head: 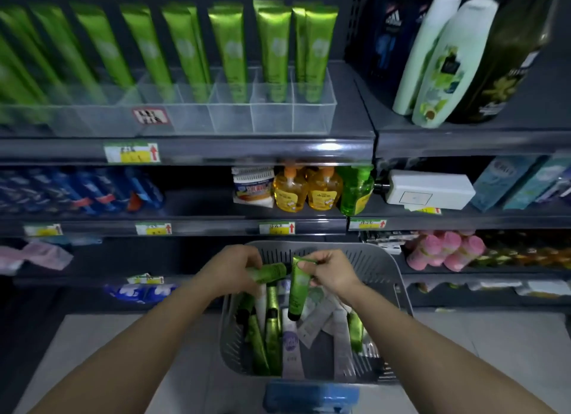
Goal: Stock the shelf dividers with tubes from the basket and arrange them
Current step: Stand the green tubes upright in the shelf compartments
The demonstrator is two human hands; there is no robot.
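Note:
A grey slatted basket (pixel 392 277) stands low in front of me, holding several green tubes (pixel 272 330) and pale sachets. My left hand (pixel 230 266) grips a green tube (pixel 268 272) lying crosswise over the basket. My right hand (pixel 330 270) pinches the flat end of another green tube (pixel 299 290), which hangs cap down above the basket. On the top shelf, clear plastic dividers (pixel 272 116) hold a row of upright green tubes (pixel 230 48).
Pale and dark bottles (pixel 445 64) stand on the top shelf at right. The middle shelf carries blue packs (pixel 77 191), yellow pump bottles (pixel 309 192) and a white box (pixel 429 189). Pink bottles (pixel 445 251) sit lower right. A blue object (pixel 312 396) lies under the basket.

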